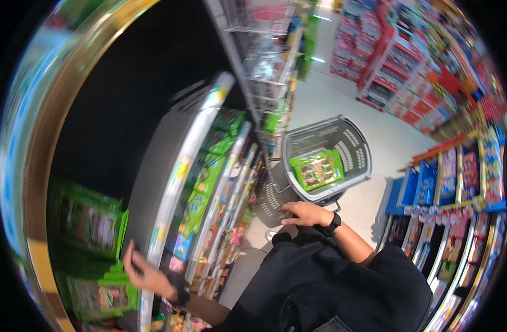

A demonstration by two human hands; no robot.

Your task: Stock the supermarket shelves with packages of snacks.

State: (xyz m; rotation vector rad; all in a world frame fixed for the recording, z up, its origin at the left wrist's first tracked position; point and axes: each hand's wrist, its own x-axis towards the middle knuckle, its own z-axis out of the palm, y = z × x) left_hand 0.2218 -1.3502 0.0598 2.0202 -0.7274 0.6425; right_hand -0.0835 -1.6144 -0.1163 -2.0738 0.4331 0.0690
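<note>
My left hand [143, 269] is at the front of a dark store shelf [154, 166], its fingers parted and nothing seen in them. Just beyond its fingertips stand green snack packs: an upper pack [89, 228] and a lower pack [108, 292], both blurred. A dark band circles that wrist. Near the close rim of a grey plastic shopping basket [326, 195], my right hand [303, 213] hangs with spread fingers, a black watch [333, 224] on its wrist. Inside the basket lies a green snack pack [317, 170] with a see-through window; whether others lie beneath it is unclear.
Lower shelf tiers [212, 166] hold more green packs and colourful packets along the left. A wire rack [266, 62] rises past them. Stocked shelves [448, 182] line the right, and a red display stand [386, 62] is farther off. Pale floor tiles [320, 91] run between.
</note>
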